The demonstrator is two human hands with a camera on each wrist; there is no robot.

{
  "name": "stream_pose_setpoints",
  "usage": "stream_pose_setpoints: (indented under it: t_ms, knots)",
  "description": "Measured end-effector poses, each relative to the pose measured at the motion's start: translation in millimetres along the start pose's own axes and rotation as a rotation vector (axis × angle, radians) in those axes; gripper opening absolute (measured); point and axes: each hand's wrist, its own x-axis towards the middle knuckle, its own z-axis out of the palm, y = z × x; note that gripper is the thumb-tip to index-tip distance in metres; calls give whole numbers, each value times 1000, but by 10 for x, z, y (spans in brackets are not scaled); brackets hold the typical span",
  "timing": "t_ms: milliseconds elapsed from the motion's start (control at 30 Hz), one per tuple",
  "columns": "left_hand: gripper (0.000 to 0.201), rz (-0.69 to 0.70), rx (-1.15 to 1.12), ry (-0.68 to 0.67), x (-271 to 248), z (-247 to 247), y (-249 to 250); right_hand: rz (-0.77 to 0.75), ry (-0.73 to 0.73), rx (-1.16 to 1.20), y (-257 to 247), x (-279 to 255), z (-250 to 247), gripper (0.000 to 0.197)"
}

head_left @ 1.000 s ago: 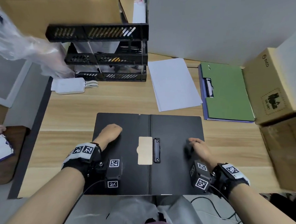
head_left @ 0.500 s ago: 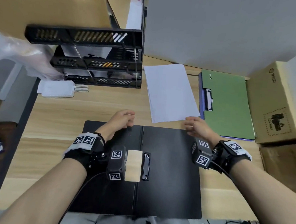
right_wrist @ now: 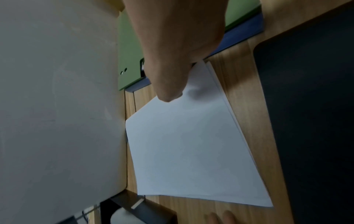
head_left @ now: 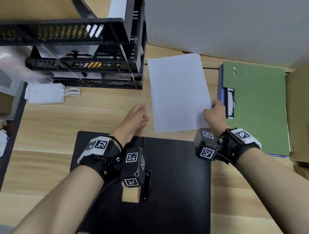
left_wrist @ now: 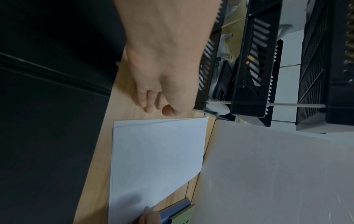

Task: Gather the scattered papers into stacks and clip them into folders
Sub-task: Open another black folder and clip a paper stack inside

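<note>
A stack of white papers (head_left: 178, 93) lies on the wooden desk beyond an open black folder (head_left: 173, 189) whose metal clip (head_left: 147, 185) sits at its spine. My right hand (head_left: 214, 112) pinches the stack's right edge near the near corner, thumb on top of the papers (right_wrist: 191, 144). My left hand (head_left: 138, 117) rests on the desk just left of the stack's near-left corner, fingers loosely curled and holding nothing; in the left wrist view its fingertips (left_wrist: 149, 108) stop short of the paper edge (left_wrist: 157, 151). A green folder (head_left: 254, 107) on a blue one lies to the right.
A black stacked letter tray (head_left: 85, 59) stands at the back left, with a white power strip (head_left: 44, 93) in front of it. A grey board (head_left: 226, 25) rises behind the papers. Cardboard boxes (head_left: 304, 115) crowd the right edge.
Both hands left the black folder and moved forward to the paper stack. The right hand took hold of the stack's right edge; the left stopped beside its left corner.
</note>
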Motion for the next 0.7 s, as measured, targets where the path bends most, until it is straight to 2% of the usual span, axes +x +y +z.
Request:
stream_pose_setpoints:
  t_ms: [67,233,333,400,467,500,600,700]
  knots:
    - [40,-5,-41,5,18,81,55,5,-4,-40,-29,30,34,13]
    - [30,-2,-2,60,84,215,125,106,-69,-23,-93,58,65,18]
    - [19,-9,33,76,123,225,122,203,-98,79,-74,71,55,28]
    - [18,-34,58,63,124,233,113,241,-127,96,-82,56,51,14]
    - [17,-53,68,33,118,242,84,252,-170,92,-61,49,82,41]
    - [19,-55,69,24,114,249,66,251,-185,98,-86,11,87,46]
    - [30,-59,54,18,66,256,36,192,-219,160,-111,-58,82,34]
    - [26,-56,44,36,26,207,7,114,-279,182,-143,-138,-2,40]
